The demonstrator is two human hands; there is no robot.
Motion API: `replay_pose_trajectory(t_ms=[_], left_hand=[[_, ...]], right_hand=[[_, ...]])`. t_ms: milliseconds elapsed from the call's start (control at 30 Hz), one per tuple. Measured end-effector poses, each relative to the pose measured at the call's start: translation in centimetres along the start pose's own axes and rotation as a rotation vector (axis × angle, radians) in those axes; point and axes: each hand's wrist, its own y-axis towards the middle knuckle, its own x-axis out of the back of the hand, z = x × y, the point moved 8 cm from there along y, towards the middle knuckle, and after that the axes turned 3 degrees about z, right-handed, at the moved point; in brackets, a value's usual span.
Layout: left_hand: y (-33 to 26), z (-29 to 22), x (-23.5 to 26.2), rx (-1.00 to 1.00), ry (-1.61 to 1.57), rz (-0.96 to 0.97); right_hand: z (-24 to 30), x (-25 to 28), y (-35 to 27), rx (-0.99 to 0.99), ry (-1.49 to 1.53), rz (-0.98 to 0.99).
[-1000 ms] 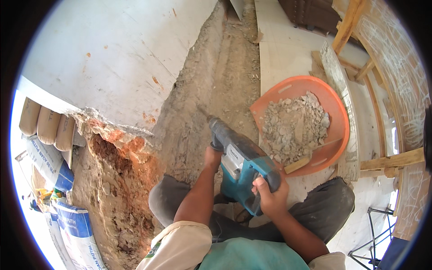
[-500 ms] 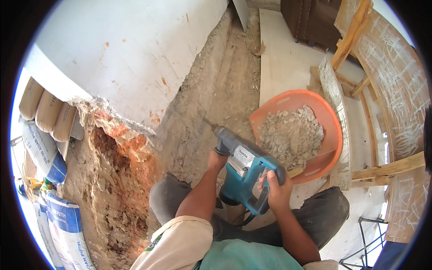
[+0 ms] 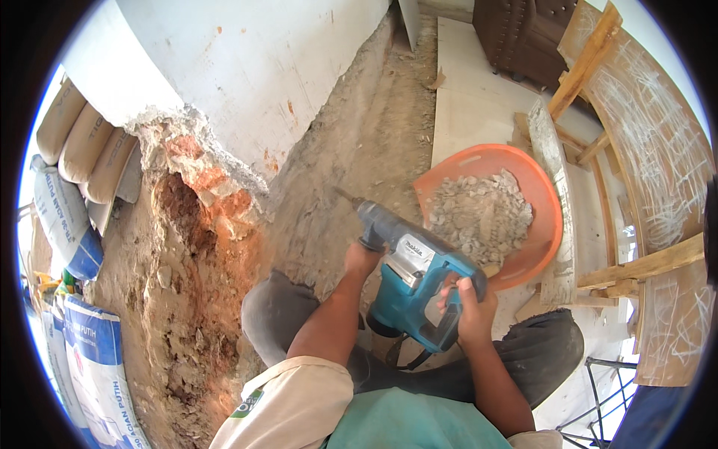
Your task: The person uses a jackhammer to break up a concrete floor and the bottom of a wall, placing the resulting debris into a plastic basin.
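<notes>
I counted one hammer drill (image 3: 407, 303), held by two bare hands above a strip of dug-up ground between the person's bent knees. The left hand (image 3: 363, 259) clasped the tool near its dark front collar, most of its fingers hidden from me; the right hand (image 3: 474, 308) was wrapped round the rear handle, thumb on top. A single thin bit (image 3: 343, 194) pointed away from the person, toward the rough grey dirt (image 3: 321, 165); whether its tip touched, I couldn't tell.

Three plump tan sacks (image 3: 88, 146) lay stacked at the left, with at least three white-and-blue ones (image 3: 93, 367) near them. The smooth white wall (image 3: 224, 82) ended in a jagged, crumbling edge, where orange brick (image 3: 206, 178) showed through. The drill's casing was blue and black, with a silvery plate on its side.

Just right of the drill sat one rounded orange plastic basin (image 3: 550, 232), scuffed along its rim, heaped with broken grey rubble (image 3: 479, 213), some chunky, some powdery.
</notes>
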Motion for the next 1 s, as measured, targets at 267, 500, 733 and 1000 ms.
replay_pose_trajectory(t_ms=[267,500,733,1000], left_hand=[[0.4,-0.1,-0.4,0.013,0.044,0.015],[1.5,0.2,-0.9,-0.059,0.055,0.008],[0.6,-0.2,-0.3,-0.039,0.069,0.021],[0.2,-1.5,-1.1,-0.061,0.053,0.048]], right_hand=[[-1.0,0.4,0.2,-0.016,-0.005,-0.024],[-1.2,0.2,0.6,-0.018,0.005,-0.029],[-0.8,0.4,0.0,-0.028,0.029,-0.043],[-0.3,1.3,-0.4,0.007,0.043,-0.066]])
